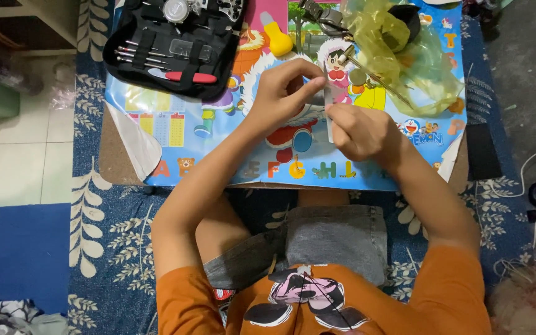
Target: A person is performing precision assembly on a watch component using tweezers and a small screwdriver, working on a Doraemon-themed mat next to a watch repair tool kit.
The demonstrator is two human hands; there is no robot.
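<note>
**Q:** Closest to the camera, what is the body position?

**A:** Seated cross-legged on the patterned rug, knees tucked against the near edge of the low table. This brings both forearms over the work surface, so the hands work close in front of me.

**Q:** State of the hands?

**A:** My left hand is curled, thumb and fingers pinched on the upper part of a thin, pale metal strip. My right hand is closed around the lower part of that strip. The strip stands roughly upright between them, just above the table. A grip at both ends keeps it from twisting. I cannot tell whether any small part is held against it; the fingers cover that area.

**Q:** What lies under the hands?

**A:** A colourful cartoon mat covers the table top. Small items show up against it, in my judgement.

**Q:** And farther out?

**A:** A yellow bulb-shaped blower lies beyond the left hand. The black tool case lies open at the far left, its slim tools strapped in rows and within left reach. At the far right, a crumpled yellow plastic sheet holds dark parts, well apart from the strip.
</note>
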